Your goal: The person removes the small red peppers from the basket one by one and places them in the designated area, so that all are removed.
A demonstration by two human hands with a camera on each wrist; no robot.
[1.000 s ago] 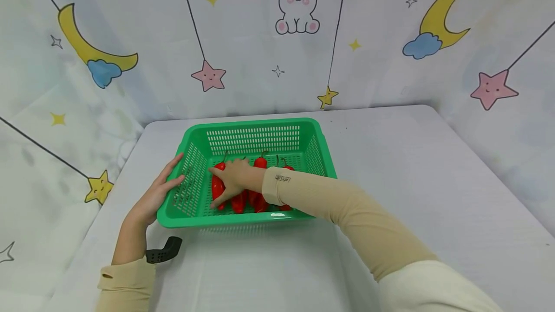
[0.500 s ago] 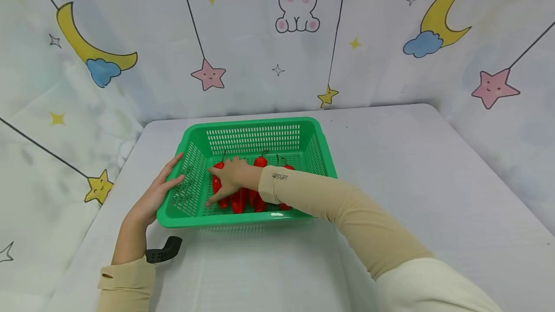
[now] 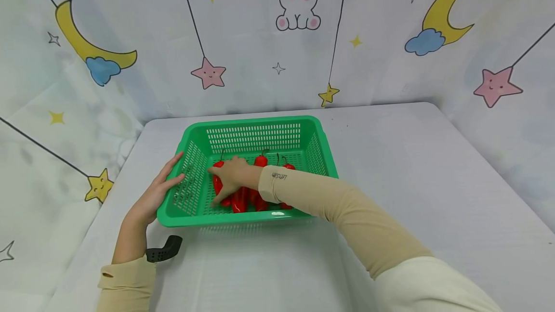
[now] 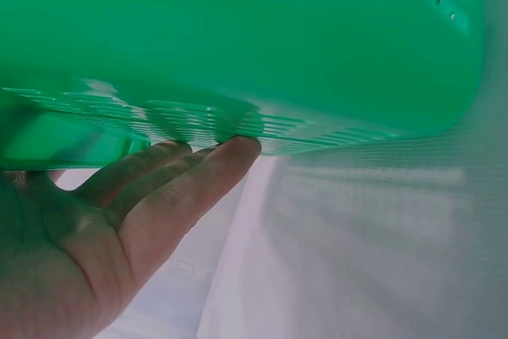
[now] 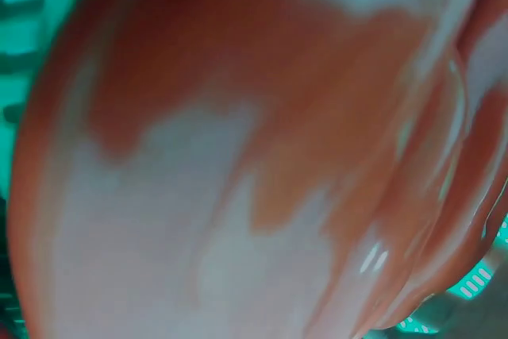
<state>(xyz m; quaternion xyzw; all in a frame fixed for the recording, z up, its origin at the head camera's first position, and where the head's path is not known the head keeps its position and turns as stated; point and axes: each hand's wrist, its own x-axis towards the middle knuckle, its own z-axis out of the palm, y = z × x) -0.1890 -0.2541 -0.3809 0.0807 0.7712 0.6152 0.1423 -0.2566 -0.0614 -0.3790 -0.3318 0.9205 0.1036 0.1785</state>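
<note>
In the head view, a green slotted plastic basket [image 3: 253, 121] holds several glossy red chili peppers with dark stems. My left hand [image 3: 151, 196] holds the basket's left side, thumb over the rim. In the left wrist view its fingers [image 4: 190, 200] lie nearly straight against the outer wall. My right hand [image 3: 231, 175] reaches inside, thumb and fingers spread over the leftmost red pepper [image 3: 217, 183]. The thumb rests near that pepper's lower end, while other fingertips are hidden. Close to the right wrist camera, a large shiny red pepper [image 5: 262, 180] fills the view, blurred.
The basket stands on a white-covered table [image 3: 403, 158]. Other red peppers [image 3: 260, 160] lie right of my right hand, partly under the sleeve [image 3: 312, 191]. A black strap piece [image 3: 165, 249] sticks out from my left wrist. Behind hangs a printed cloth [image 3: 251, 37].
The leftmost pepper has tilted, its lower end moving slightly right. My right hand has shifted a little left, with its thumb moving out and back. The left hand keeps its place.
</note>
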